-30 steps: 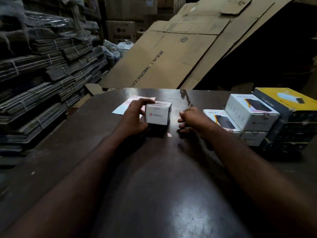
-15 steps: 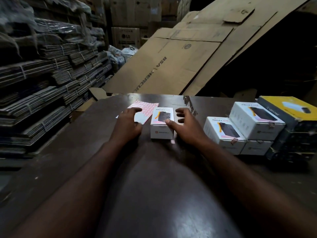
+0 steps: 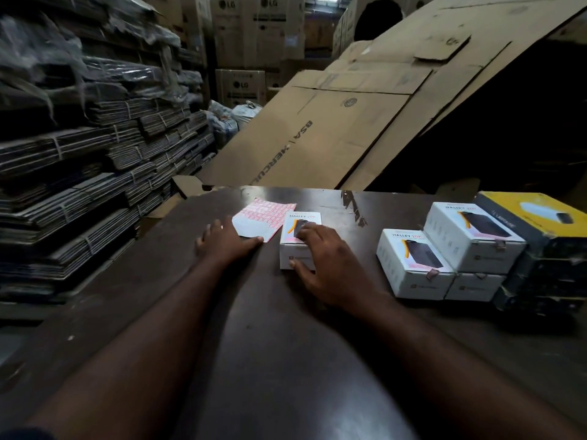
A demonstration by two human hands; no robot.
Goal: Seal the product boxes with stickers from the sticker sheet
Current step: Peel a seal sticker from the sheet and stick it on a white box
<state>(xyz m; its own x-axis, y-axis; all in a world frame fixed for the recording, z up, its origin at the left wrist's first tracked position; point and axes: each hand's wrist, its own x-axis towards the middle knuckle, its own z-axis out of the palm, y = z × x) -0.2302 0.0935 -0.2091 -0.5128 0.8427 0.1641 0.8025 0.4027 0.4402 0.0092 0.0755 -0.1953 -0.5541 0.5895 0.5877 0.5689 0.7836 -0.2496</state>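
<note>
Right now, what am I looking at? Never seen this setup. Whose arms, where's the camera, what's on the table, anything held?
No machine here: a person works with bare hands, and the pictures come from a camera worn on their head, looking forward and down. On the table lie a red-and-white sticker sheet, one white product box in front, three more white boxes stacked at right, and black-and-yellow boxes beside those. The left hand lies flat at the sheet's near edge, holding nothing. The right hand holds the front box, fingers on top, thumb on its near face.

Four white product boxes, one red-and-white sticker sheet and one yellow-topped box.
</note>
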